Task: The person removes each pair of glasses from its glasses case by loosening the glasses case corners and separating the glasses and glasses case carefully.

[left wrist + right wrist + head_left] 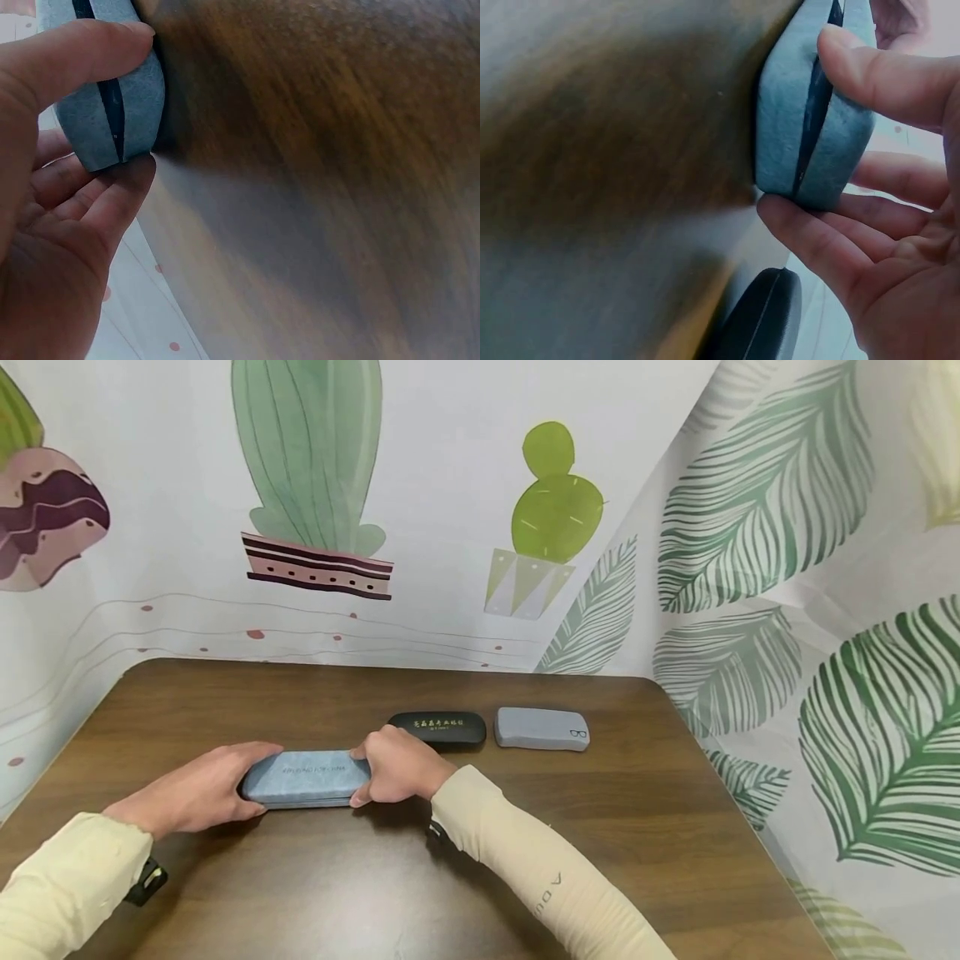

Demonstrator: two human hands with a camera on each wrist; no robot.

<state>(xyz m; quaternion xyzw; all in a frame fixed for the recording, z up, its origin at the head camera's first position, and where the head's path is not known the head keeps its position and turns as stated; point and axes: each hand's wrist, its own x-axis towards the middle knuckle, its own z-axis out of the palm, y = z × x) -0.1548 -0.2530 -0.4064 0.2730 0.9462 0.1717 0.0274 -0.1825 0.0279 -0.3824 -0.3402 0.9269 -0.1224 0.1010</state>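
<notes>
A light blue glasses case with faint lettering on its lid lies lengthwise across the wooden table, held at both ends. My left hand grips its left end, thumb on the near side and fingers round the far side. At the right end, my right hand holds it the same way. In the left wrist view the case shows a dark seam between lid and base, with the thumb across it. The right wrist view shows the same seam on the case, narrow and dark; its inside cannot be seen.
Behind my right hand lies a black glasses case with gold lettering. To its right is a grey glasses case with a small glasses print. The brown table ends at a patterned cloth hanging behind it.
</notes>
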